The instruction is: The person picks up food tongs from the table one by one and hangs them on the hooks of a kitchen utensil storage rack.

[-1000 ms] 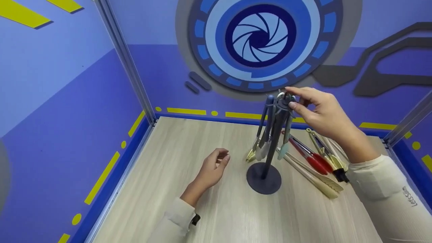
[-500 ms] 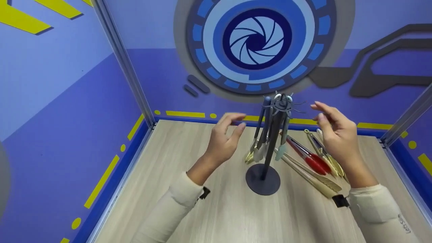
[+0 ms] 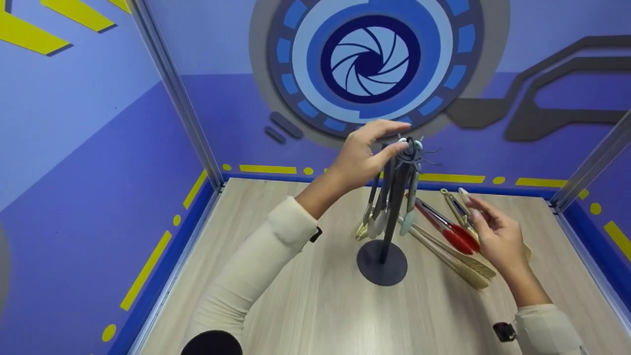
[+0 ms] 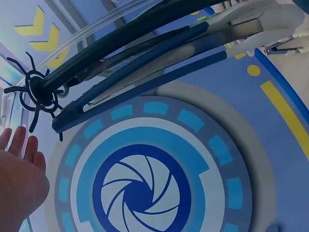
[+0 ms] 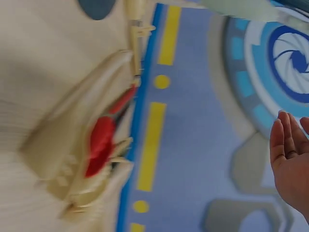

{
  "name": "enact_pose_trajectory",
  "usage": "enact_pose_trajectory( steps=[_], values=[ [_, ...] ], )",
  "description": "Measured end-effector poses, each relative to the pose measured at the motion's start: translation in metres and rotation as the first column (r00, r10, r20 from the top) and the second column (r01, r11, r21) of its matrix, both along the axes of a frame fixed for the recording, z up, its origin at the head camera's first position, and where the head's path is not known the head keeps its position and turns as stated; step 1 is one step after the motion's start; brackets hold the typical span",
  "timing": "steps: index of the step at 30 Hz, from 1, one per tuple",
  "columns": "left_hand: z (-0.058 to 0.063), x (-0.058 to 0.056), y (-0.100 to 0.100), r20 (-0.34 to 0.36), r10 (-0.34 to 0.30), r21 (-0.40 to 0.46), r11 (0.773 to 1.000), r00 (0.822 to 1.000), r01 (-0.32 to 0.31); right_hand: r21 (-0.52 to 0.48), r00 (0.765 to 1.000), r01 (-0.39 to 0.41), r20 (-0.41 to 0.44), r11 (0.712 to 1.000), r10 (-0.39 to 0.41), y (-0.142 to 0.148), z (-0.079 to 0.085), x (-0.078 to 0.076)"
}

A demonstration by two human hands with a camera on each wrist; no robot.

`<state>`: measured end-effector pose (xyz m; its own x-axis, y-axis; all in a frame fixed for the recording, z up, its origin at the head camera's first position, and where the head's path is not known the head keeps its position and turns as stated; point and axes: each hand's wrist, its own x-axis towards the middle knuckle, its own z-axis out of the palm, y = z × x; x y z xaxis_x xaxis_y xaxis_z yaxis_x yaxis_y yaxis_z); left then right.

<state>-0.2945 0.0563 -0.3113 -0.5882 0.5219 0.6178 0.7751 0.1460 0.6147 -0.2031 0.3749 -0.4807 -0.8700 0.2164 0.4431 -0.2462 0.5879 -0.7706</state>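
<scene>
A dark stand [image 3: 382, 266] with a round base and a ring of hooks [image 3: 413, 154] stands upright, with several tongs hanging from it. At its top my left hand [image 3: 362, 155] reaches in from the left, fingers extended and thumb overlapping the hooks. The left wrist view has those fingers close by the hooks [image 4: 41, 92] and the loop end of dark blue tongs [image 4: 145, 87]. Lower on the right, my right hand [image 3: 503, 236] hovers over the lying tongs with relaxed fingers, partly covering them. Red-tipped tongs [image 3: 458, 239] and beige tongs [image 3: 451, 259] lie beside it.
Pale green tongs tips [image 3: 406, 223] hang on the stand's right side. The wooden tabletop [image 3: 305, 305] ends at a blue-purple back wall [image 3: 217, 118], with a metal corner post [image 3: 182, 98] at the left.
My right hand has left the stand's top and come down towards the lying tongs. My left hand has risen from near the table to the stand's top.
</scene>
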Motion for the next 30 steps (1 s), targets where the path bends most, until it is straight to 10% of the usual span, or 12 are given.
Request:
enact_pose_trajectory(
  steps=[9,30],
  values=[
    [-0.006,-0.008,0.015,0.073,-0.051,-0.034,0.998,0.996,0.053,-0.017,0.994,0.028,0.106,0.999,-0.026,0.002,-0.052,0.019],
    [-0.02,-0.009,0.032,0.125,-0.015,0.166,0.986,0.992,-0.006,0.116,0.974,0.018,0.221,0.993,-0.044,0.006,-0.072,0.001]
  ],
)
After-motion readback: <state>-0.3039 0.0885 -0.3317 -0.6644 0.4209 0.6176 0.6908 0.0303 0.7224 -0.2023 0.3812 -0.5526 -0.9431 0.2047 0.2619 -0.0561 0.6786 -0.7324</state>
